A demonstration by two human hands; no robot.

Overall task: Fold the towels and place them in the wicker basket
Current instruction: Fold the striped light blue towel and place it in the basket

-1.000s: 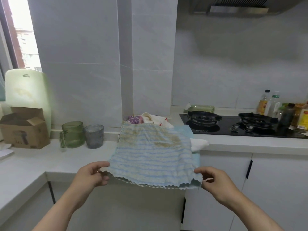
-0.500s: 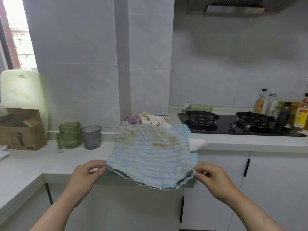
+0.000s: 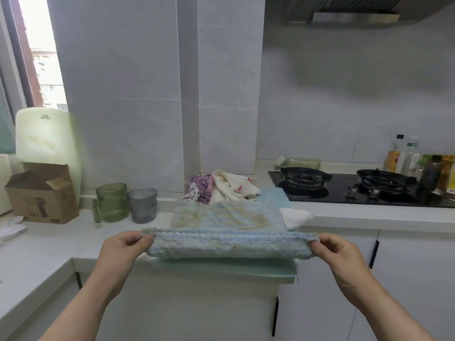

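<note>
Early stage, by the look of it. The left hand (image 3: 121, 249) & right hand (image 3: 338, 252) each hold a near corner of the pale blue striped fluffy towel (image 3: 229, 242), which has yellowish stains. Both grips pinch the scalloped hem btwn thumb & fingers. Near edge is raised off the counter, far part lies on it. Reads as the 1st fold just starting, no finished fold shows.

Under it lies a thin pale green cloth (image 3: 229, 270), near edge hanging over the counter front. Left to do, on the far side: purple patterned cloth (image 3: 198, 189) & cream towel w/ red mark (image 3: 232, 187) in a loose heap, light blue towel (image 3: 273, 196) flat beside them, white cloth (image 3: 296, 215) poking out right of the striped one. Wicker basket isn't in view, so nothing seen placed.

Room, L to R:
- bright window (image 3: 39, 57)
- pale green plastic cutting board (image 3: 46, 139) leaning on the wall
- open brown cardboard box (image 3: 41, 195) in front of it
- green glass mug (image 3: 112, 203) just beside grey glass tumbler (image 3: 142, 205)
- white L-shaped counter (image 3: 49, 242)
- pale grey tiled wall (image 3: 123, 94) w/ a column
- black glass gas hob (image 3: 339, 193), 2 burners
- bottles of oil & sauce (image 3: 406, 156) far right
- steel range hood (image 3: 354, 13) up top
- white cabinet doors (image 3: 406, 279) w/ black handles below
</note>
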